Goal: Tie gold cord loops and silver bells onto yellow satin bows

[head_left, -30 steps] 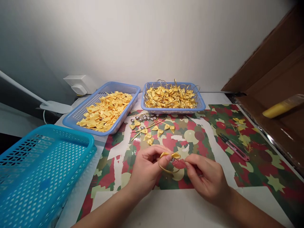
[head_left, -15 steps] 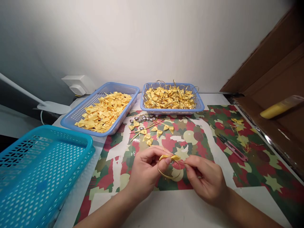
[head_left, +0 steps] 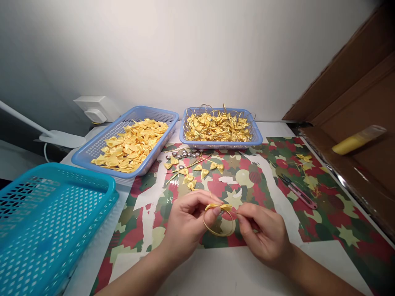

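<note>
My left hand (head_left: 189, 222) pinches a yellow ribbon bow (head_left: 224, 206) between thumb and fingers. From the bow hangs a loop of gold elastic cord (head_left: 219, 235). Just to the right, the thumb and forefinger of my right hand (head_left: 263, 232) are pinched on what looks like the end of the cord, a thin line reaching toward the bow. Beyond my hands lie several loose yellow bows (head_left: 216, 166), some gold cord strands (head_left: 197, 163) and several small silver bells or beads (head_left: 184, 153), too small to tell which.
At the back left a blue basket (head_left: 80, 158) holds yellow bows; another blue basket (head_left: 220, 145) holds bows with gold cords. An empty teal basket (head_left: 106, 181) stands at left. Pink-handled thread snips (head_left: 300, 195) lie right. A cardboard box (head_left: 345, 82) borders the right side.
The whole view has shifted slightly. Both hands keep their hold, and the cord loop appears a little rounder below the bow.
</note>
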{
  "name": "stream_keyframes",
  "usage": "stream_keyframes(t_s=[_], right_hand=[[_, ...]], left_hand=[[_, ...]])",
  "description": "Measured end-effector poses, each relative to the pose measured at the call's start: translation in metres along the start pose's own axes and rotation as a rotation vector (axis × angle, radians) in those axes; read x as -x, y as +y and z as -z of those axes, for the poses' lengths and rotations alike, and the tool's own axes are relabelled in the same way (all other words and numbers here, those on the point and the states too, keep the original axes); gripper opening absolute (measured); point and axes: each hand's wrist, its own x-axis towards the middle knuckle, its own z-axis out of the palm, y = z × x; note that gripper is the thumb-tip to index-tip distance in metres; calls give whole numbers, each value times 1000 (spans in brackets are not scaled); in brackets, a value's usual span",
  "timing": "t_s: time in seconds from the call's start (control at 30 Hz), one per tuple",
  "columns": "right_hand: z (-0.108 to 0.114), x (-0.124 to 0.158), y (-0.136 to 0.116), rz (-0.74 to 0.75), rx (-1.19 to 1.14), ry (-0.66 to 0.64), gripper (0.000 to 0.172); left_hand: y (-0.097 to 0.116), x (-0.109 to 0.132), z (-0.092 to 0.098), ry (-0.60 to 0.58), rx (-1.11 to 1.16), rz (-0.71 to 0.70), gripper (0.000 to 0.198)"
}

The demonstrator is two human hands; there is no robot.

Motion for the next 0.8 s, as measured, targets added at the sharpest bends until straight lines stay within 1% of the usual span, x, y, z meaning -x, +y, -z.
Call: stream_keyframes(t_s=[0.1, 0.23, 0.37, 0.53, 0.63, 0.8], right_hand=[[1, -1, 0, 1, -17, 3, 18], [2, -2, 2, 28, -28, 8, 19], [2, -2, 7, 67, -38, -9, 21], [4, -3, 15, 125, -79, -57, 23], [5, -5, 18, 156, -73, -73, 23], [6, -5, 17, 155, -69, -80, 24]], left_hand=[[-1, -1, 0, -15, 41, 47, 9], [-4, -4, 0, -49, 177, 180, 11], [-6, -6, 1, -74, 254, 338, 18], [1, -7, 1, -144, 273, 494, 30], [3, -8, 0, -190, 307, 542, 33], [2, -10, 1, -213, 306, 552, 34]])
